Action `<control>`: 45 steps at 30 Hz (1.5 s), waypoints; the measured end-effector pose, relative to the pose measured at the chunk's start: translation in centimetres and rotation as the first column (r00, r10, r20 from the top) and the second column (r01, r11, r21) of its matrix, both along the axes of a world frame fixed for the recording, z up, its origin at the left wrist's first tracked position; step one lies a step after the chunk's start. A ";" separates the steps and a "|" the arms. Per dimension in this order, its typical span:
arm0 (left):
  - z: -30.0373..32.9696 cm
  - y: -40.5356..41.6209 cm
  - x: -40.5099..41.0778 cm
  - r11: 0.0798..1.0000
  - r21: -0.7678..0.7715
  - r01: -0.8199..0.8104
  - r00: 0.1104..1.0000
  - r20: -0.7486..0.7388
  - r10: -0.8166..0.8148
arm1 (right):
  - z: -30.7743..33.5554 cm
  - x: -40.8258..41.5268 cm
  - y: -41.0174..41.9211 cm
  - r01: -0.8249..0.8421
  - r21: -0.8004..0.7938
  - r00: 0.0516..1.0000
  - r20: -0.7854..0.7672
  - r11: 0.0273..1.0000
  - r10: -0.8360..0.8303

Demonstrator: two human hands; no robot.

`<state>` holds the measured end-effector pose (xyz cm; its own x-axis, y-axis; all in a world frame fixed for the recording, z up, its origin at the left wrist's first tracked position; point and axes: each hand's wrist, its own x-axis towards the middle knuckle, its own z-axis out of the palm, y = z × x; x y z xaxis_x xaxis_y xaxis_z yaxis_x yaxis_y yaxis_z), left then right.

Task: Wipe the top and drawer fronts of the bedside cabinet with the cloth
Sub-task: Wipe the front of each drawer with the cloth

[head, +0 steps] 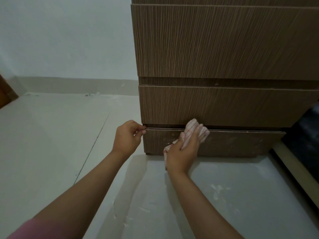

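The right hand (183,152) grips a bunched white cloth (195,131) with red stripes and presses it against the upper edge of the bottom drawer front (233,144). The cloth's long axis runs slantwise, its upper end up and to the right over the gap below the middle drawer front (224,106), its tail hanging by the wrist. The left hand (126,138) pinches the bottom drawer's top left corner with curled fingers. The brown wood-grain cabinet (224,40) stands on a pale floor (51,135) against a white wall (69,37).
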<state>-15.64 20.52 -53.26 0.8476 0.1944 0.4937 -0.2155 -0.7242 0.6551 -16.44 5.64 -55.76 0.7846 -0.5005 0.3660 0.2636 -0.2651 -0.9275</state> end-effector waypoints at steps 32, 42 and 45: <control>1.9 0.7 -4.8 0.994 -0.006 0.105 0.962 -0.251 -0.103 | 2.8 -3.3 1.6 -0.080 -0.295 0.848 -0.522 0.952 -0.090; 2.6 0.3 -5.1 0.996 0.043 0.076 0.956 -0.286 -0.060 | 1.8 -2.3 -4.2 -0.001 -0.403 0.822 -0.521 0.915 -0.229; 2.6 0.3 -5.1 0.996 0.051 0.074 0.956 -0.287 -0.057 | 1.5 -2.3 -6.2 0.021 -0.469 0.833 -0.480 0.883 -0.275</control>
<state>-20.76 20.85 -50.68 0.9646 0.1111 0.2392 -0.0747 -0.7549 0.6516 -18.78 -0.52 -54.28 0.8455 -0.5180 0.1295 -0.2988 -0.6599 -0.6894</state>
